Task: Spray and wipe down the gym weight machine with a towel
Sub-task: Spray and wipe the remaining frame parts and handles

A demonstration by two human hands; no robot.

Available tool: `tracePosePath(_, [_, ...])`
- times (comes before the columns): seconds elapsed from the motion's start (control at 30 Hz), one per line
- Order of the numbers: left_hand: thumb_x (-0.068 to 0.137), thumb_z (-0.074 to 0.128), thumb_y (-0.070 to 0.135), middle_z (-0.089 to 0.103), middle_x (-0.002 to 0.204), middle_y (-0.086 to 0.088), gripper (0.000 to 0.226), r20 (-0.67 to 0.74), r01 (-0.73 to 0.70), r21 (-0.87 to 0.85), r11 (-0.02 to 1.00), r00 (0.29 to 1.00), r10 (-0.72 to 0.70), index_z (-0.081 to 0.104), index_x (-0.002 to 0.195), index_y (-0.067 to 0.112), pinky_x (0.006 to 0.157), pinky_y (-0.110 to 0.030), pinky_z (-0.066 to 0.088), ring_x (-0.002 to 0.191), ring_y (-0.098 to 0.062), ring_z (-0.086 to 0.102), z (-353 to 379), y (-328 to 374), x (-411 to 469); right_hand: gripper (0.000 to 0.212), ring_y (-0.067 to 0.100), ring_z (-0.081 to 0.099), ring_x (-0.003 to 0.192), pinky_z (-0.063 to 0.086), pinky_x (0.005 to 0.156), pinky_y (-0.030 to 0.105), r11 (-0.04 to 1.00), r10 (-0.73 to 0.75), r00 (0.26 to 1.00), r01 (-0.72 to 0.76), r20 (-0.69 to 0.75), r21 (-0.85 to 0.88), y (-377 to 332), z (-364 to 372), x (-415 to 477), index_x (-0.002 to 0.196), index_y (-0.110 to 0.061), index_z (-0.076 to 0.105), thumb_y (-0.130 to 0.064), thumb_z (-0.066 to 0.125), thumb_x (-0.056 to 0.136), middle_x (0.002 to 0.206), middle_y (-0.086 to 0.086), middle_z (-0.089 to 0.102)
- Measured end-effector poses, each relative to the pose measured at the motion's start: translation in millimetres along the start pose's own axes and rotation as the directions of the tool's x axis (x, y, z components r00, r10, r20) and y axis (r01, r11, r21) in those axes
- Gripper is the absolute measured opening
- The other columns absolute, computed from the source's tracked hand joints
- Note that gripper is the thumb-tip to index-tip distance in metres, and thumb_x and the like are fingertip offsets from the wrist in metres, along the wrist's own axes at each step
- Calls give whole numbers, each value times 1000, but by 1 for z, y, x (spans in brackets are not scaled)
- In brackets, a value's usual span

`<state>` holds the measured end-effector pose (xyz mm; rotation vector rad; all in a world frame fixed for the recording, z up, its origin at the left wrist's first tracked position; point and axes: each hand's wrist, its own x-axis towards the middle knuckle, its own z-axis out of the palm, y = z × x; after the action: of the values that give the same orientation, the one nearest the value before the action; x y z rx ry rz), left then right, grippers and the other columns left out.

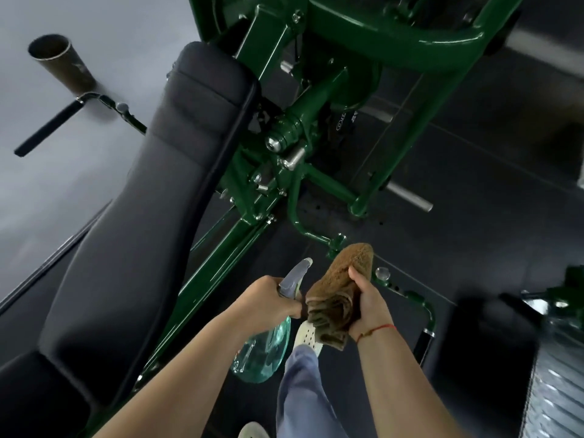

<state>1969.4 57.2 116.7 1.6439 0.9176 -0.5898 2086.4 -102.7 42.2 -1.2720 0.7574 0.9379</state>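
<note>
The weight machine has a dark green steel frame [319, 99] and a long black padded backrest [177, 172] running from upper centre down to the lower left. My left hand [268, 298] grips the neck of a clear teal spray bottle [265, 352] with a grey nozzle pointing up toward the frame. Just right of it, my right hand [369, 308] holds a bunched brown towel [341, 286] in front of the machine's lower green handle bar. Bottle and towel almost touch each other and hang above the floor.
A black handle bar [47, 128] and a brown tube [63, 63] stick out at upper left. A chrome weight peg [410, 197] juts right of the frame. Another machine with a ribbed plate [556, 374] stands at lower right. My leg and white shoe [308, 338] are below my hands on dark floor.
</note>
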Motion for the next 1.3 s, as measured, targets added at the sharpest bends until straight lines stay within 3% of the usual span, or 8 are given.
tracePosePath(0.17, [78, 75, 31, 42, 41, 13, 21, 0, 24, 118, 993, 1000, -24, 57, 69, 25, 50, -26, 32, 41, -11, 37, 1, 18, 94, 42, 40, 70, 98, 56, 89, 59, 996, -23, 995, 14, -98, -85, -60, 1, 73, 119, -15, 62, -27, 80, 83, 110, 17, 72])
tracePosePath(0.33, [78, 68, 29, 57, 62, 7, 14, -40, 52, 166, 985, 998, -46, 67, 91, 23, 54, -27, 37, 51, -15, 48, 16, 15, 183, 29, 39, 70, 94, 56, 88, 62, 974, -155, 975, 124, -157, -187, -83, 0, 143, 103, -27, 61, -26, 82, 82, 107, 13, 71])
tracePosePath(0.5, [80, 71, 23, 53, 54, 8, 11, -54, 65, 166, 984, 997, -57, 63, 74, 22, 49, -25, 33, 47, -12, 48, 29, -17, 273, 43, 36, 66, 106, 55, 91, 59, 939, -243, 952, 184, -185, -290, -61, 4, 220, 103, -38, 66, -45, 89, 68, 112, 5, 71])
tracePosePath(0.73, [84, 73, 22, 59, 64, 3, 17, -26, 71, 172, 983, 997, -68, 59, 74, 23, 52, -24, 37, 54, -15, 53, 40, -68, 371, 34, 26, 72, 95, 60, 86, 51, 908, -388, 895, 330, -221, -258, -20, 14, 279, 110, -29, 63, -22, 81, 83, 108, 5, 72])
tracePosePath(0.97, [81, 70, 24, 52, 55, 5, 17, -46, 74, 242, 968, 997, -64, 58, 69, 21, 49, -23, 33, 47, -14, 47, 37, -96, 436, 39, 7, 63, 98, 48, 80, 27, 597, -663, 747, 492, -45, -634, -18, 34, 318, 111, -34, 56, -30, 81, 82, 109, -10, 64])
tracePosePath(1.03, [82, 69, 23, 53, 54, 7, 16, -59, 38, 247, 968, 998, -24, 59, 70, 22, 48, -23, 34, 47, -13, 50, 32, -101, 450, 48, 13, 60, 103, 47, 83, 28, 504, -686, 728, 489, 14, -712, -24, 42, 332, 124, -29, 53, -35, 78, 84, 117, -6, 61])
tracePosePath(1.2, [79, 70, 18, 45, 38, 10, 23, -78, -35, 205, 978, 996, 51, 56, 61, 22, 48, -23, 32, 37, -9, 39, 12, -114, 479, 62, 25, 58, 117, 48, 102, 46, 461, -643, 761, 479, 91, -747, -25, 80, 373, 148, -31, 36, -43, 64, 94, 134, 1, 55])
tracePosePath(1.3, [74, 71, 19, 42, 43, 7, 30, -90, -103, 223, 969, 988, 126, 46, 57, 18, 50, -29, 29, 43, -17, 36, 1, -122, 494, 63, 33, 48, 127, 44, 104, 45, 159, -611, 763, 378, 210, -912, -18, 98, 399, 157, -35, 23, -40, 52, 101, 143, 7, 46])
